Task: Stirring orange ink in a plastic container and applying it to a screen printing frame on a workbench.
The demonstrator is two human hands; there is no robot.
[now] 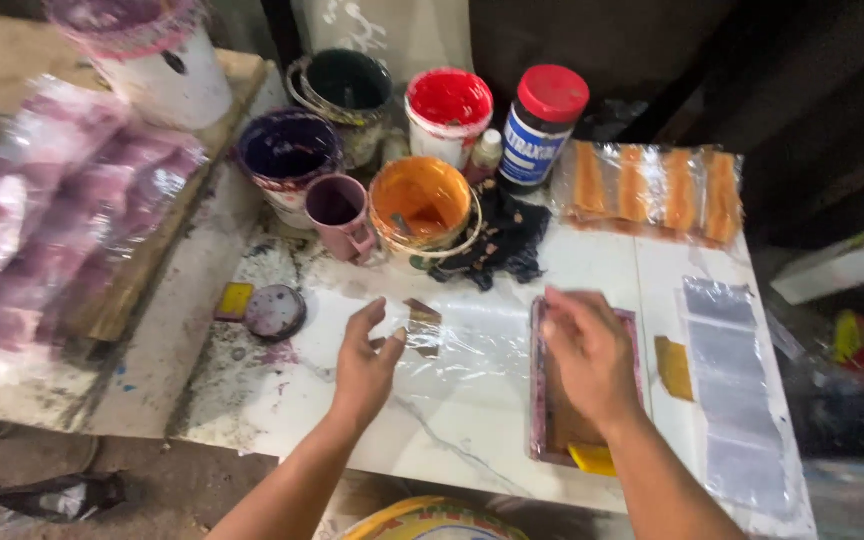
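My left hand hovers with fingers spread over a clear plastic sheet lying on the white marble table. Its fingertips are near a small brown patch under the sheet. My right hand rests on a small purple-framed printing screen, fingers curled over its top edge. A yellow scraper pokes out at the frame's near end.
Paint tubs stand at the back: purple, orange, red, dark green, plus a pink mug and a red-lidded jar. A black rag, orange-printed bags and clear bags lie right. Pink-printed bags lie left.
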